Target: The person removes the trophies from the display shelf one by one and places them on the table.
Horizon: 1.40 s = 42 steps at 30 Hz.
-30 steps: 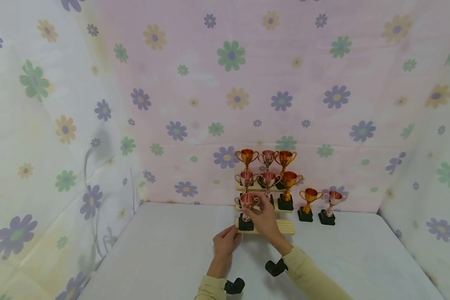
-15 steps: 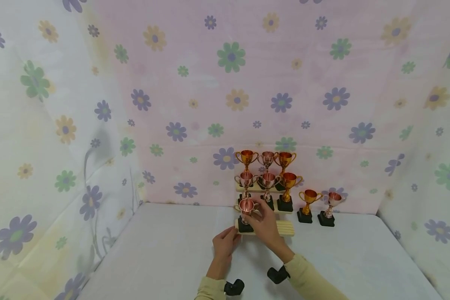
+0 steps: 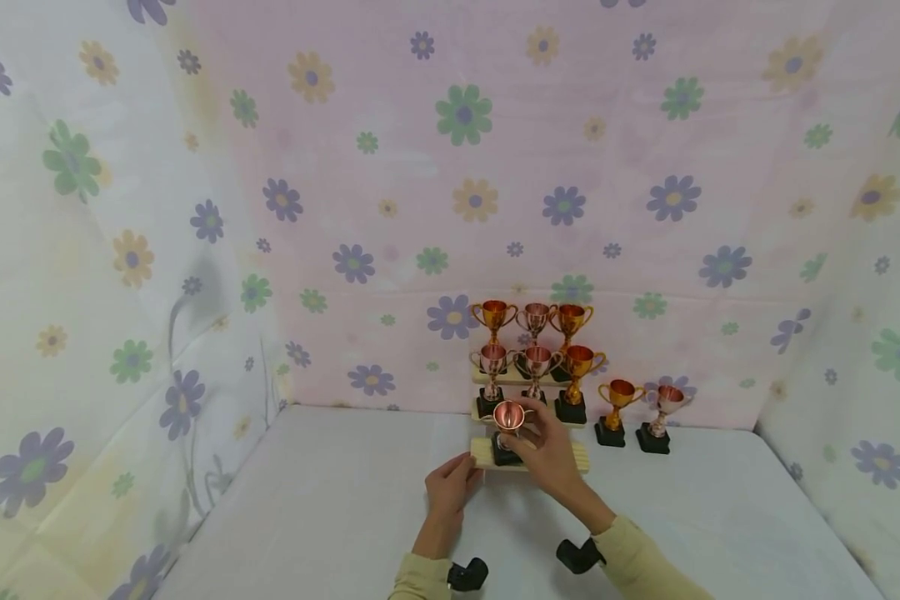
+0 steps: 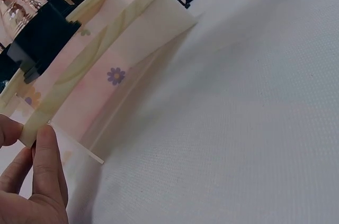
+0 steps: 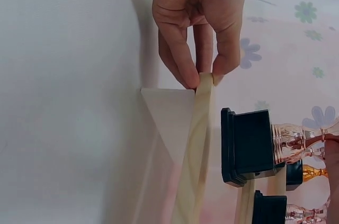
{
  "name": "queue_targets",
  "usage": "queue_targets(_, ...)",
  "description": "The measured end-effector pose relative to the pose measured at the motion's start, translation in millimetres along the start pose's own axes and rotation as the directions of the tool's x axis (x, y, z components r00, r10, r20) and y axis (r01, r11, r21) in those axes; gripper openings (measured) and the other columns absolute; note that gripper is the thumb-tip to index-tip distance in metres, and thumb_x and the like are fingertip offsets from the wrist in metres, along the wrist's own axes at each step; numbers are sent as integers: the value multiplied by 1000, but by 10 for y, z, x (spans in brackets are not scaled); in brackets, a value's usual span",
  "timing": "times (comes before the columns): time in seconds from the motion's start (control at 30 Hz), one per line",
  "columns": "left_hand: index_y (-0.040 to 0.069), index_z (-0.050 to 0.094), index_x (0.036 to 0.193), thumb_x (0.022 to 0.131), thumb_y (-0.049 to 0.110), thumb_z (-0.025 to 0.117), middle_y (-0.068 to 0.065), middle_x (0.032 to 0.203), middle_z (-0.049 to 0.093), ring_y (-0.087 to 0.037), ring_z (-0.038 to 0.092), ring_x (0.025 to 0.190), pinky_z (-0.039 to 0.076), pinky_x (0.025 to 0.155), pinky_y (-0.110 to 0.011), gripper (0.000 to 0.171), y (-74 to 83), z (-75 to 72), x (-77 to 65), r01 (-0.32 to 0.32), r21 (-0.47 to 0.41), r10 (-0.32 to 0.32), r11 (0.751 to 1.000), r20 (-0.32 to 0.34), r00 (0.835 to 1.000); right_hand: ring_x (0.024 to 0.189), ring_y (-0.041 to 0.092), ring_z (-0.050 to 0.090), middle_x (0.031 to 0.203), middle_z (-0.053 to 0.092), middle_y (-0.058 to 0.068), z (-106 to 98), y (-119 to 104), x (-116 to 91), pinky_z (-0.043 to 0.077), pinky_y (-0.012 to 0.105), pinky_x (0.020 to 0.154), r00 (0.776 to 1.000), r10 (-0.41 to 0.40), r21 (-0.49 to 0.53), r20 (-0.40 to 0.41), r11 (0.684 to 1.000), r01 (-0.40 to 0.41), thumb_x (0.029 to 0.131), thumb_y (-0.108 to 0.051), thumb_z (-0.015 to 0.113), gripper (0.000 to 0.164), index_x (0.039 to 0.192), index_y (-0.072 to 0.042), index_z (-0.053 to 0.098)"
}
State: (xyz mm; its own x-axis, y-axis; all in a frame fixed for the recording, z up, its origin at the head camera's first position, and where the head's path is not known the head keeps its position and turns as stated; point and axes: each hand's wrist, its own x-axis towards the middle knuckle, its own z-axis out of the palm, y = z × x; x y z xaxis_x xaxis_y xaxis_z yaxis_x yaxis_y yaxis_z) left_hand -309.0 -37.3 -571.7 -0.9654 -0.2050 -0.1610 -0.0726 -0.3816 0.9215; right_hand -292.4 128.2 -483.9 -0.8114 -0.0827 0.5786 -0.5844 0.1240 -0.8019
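My right hand holds a rose-gold trophy cup by its stem, over the left half of the lowest wooden shelf. The cup leans a little toward me. In the right wrist view a gap shows between its black base and the board. My left hand pinches the left end of that shelf, thumb above and fingers beneath, as the left wrist view shows with the fingers at the board's end.
Gold and rose-gold trophies fill the middle shelf and top shelf behind. One gold trophy and one rose-gold trophy stand on the white table to the right. A flowered cloth hangs behind.
My right hand has moved the rose-gold trophy from the shelf's left end toward the right, tipping its cup toward me. My left hand has stayed at the shelf end.
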Motion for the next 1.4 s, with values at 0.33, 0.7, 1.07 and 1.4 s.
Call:
queue_targets(0.33, -18, 62, 121, 95, 3, 67, -22, 108, 71, -15, 71, 87, 63, 81, -30, 34, 24, 23, -59, -2, -6, 2, 1000, -24, 1000, 108, 4, 64, 126, 64, 18, -192, -87, -144, 56, 20, 94, 1000, 11, -47, 13, 999, -10, 83, 1, 81, 54, 132, -1, 57)
queue_targets(0.7, -16, 61, 123, 97, 3, 65, -27, 115, 68, -17, 71, 92, 63, 85, -31, 33, 65, 29, -86, 6, 23, -6, 1000, -26, 1000, 106, 5, 64, 128, 61, 23, -436, -108, -388, 58, 21, 90, 999, 39, -21, 15, 999, -39, 81, 9, 79, 58, 134, 5, 55)
queue_targets(1.07, -15, 62, 123, 98, 3, 64, -28, 117, 67, -17, 70, 93, 62, 87, -33, 32, 73, 35, -86, 8, 30, -8, 1000, -31, 1000, 107, 4, 66, 126, 64, 2, -723, -144, -600, 58, 22, 89, 990, 138, -71, -36, 987, -141, 79, 5, 83, 60, 132, -3, 58)
queue_targets(1.4, -16, 62, 124, 97, 3, 64, -28, 117, 67, -17, 70, 91, 63, 86, -33, 33, 37, 26, -74, 10, 18, -10, 1000, -22, 1000, 108, -4, 64, 123, 63, -17, -1130, -177, -808, 58, 19, 84, 982, 171, -137, -82, 974, -181, 80, 10, 80, 58, 133, 3, 56)
